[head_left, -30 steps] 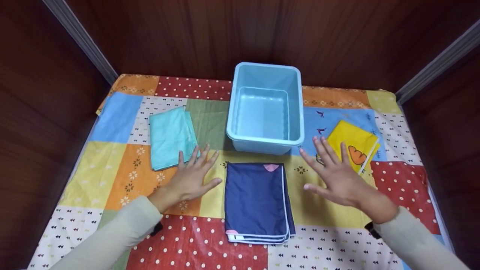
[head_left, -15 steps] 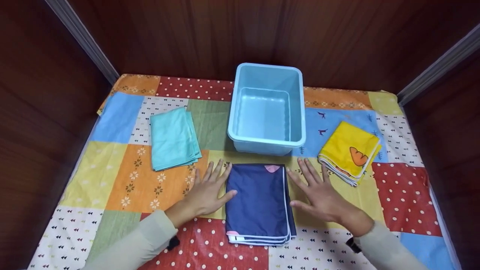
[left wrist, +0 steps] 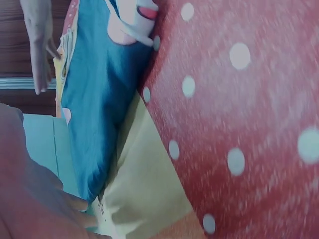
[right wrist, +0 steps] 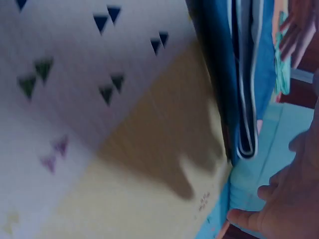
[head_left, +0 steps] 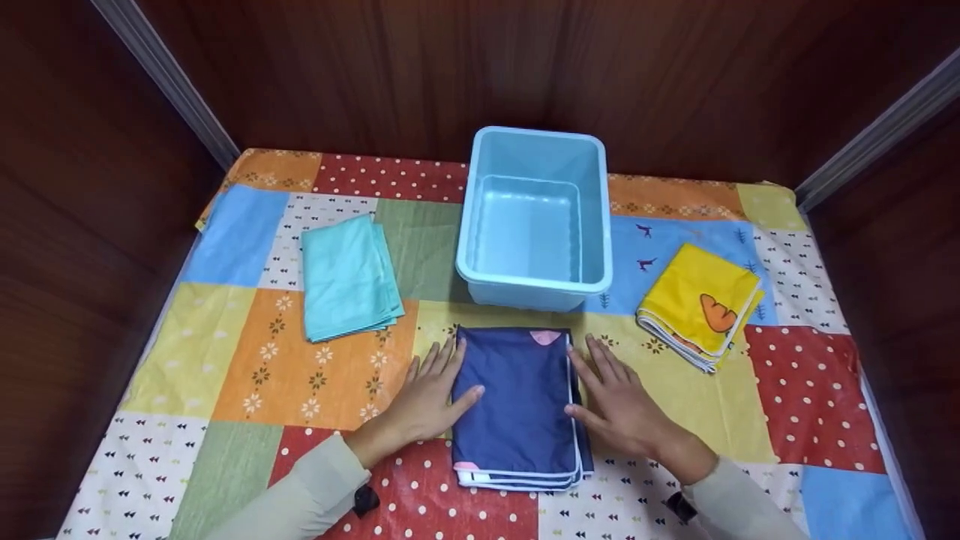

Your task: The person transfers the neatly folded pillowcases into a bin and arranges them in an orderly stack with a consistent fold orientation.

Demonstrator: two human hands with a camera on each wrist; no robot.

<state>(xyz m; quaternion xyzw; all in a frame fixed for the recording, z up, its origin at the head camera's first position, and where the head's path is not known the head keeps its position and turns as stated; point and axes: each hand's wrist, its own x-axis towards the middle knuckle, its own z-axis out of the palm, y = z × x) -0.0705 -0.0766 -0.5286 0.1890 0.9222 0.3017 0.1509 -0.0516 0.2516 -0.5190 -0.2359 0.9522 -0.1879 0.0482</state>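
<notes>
A folded navy cloth (head_left: 514,405) with white piping and pink patches lies at the front middle. My left hand (head_left: 426,401) is at its left edge, fingers straight, the thumb overlapping the cloth in the head view. On the opposite side my right hand (head_left: 619,405) has straight fingers along the piped edge, thumb tip right at the border. In the right wrist view the cloth's stacked layers (right wrist: 244,74) show beside the right hand (right wrist: 291,194). The left wrist view has the left hand (left wrist: 35,194) beside the cloth's puffy side (left wrist: 94,99).
Behind the navy cloth stands a light blue plastic bin (head_left: 534,289). A folded turquoise cloth (head_left: 349,277) lies to the left, a folded yellow cloth (head_left: 697,300) with a carrot print to the right. Everything rests on a patchwork tablecloth (head_left: 202,352), with dark wood panels (head_left: 360,75) around three sides.
Both hands have moved inward and toward me, from wide apart down to the two sides of the navy cloth. The cloths and the bin have stayed in place.
</notes>
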